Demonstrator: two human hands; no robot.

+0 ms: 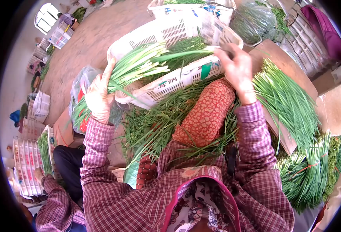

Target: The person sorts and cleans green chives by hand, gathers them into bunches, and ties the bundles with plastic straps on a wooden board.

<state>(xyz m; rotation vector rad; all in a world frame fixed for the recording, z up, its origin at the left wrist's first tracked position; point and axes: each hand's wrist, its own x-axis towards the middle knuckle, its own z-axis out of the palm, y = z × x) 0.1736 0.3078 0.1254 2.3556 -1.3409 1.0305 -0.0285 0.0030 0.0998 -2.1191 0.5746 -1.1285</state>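
Green bunch (139, 63) over a white crate (172, 82)
The left hand (99, 96) has its fingers wrapped round the bunch; the slightly blurred right hand (236, 67) pinches a pale stalk end (210, 49); farther right lies a green pile (288, 104).

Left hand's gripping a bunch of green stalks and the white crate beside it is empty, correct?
Not empty: the head view shows more greenery lying inside the white crate. The left hand does grip a bunch of green stalks.

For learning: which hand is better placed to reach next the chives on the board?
Probably the right hand: it is nearer those chives, while the left hand holds a thick bunch.
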